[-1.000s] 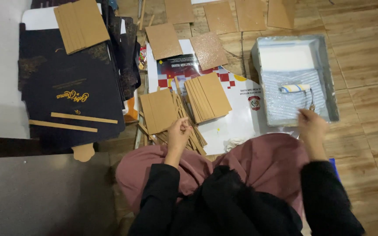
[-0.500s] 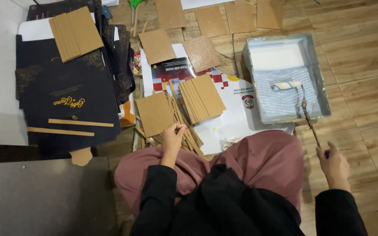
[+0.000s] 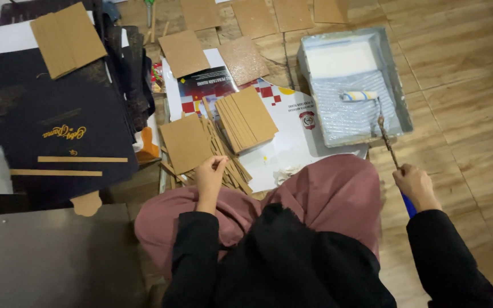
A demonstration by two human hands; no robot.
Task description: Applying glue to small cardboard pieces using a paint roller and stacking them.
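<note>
My right hand (image 3: 413, 183) grips the long handle of a small paint roller (image 3: 359, 96), whose head rests in a grey tray (image 3: 401, 108) holding white liquid. My left hand (image 3: 210, 174) pinches a thin brown cardboard strip (image 3: 222, 163) over a heap of such strips (image 3: 230, 166). Beside that hand lies a square cardboard piece (image 3: 185, 142), and past it a fanned stack of cardboard rectangles (image 3: 246, 117) on a printed white poster (image 3: 298, 128). I sit on the floor in a pink skirt and black sleeves.
Dark flat box sheets with gold lettering (image 3: 58, 134) lie at the left, topped by a cardboard stack (image 3: 68, 39). More cardboard squares (image 3: 241, 57) lie on the wooden floor at the top. A dark grey surface (image 3: 47, 256) fills the lower left.
My right hand has drawn back from the tray's near edge toward my knee and now holds the roller's handle. My left hand stays on the strips.
</note>
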